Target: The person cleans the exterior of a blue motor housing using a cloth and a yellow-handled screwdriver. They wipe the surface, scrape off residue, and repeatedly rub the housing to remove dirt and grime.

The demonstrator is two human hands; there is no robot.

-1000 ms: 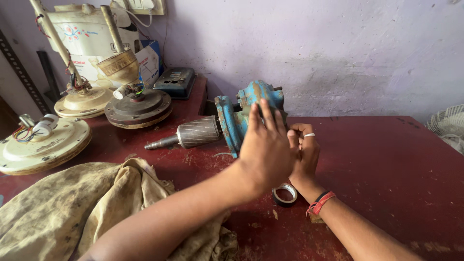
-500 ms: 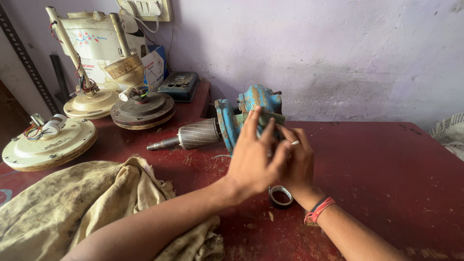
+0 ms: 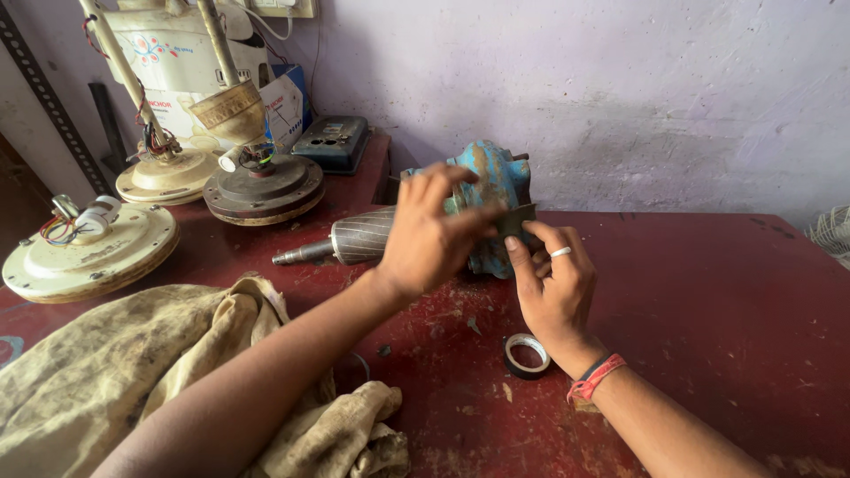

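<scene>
The left hand lies over the blue motor housing, fingers curled on a dark strip at its near face; the right hand pinches the same strip from below, a ring on one finger; the housing sits mid-table, its ribbed rotor pointing left; a tape roll lies near the right wrist; a dirty cloth spreads near left; fan bases stand far left on the red table
</scene>
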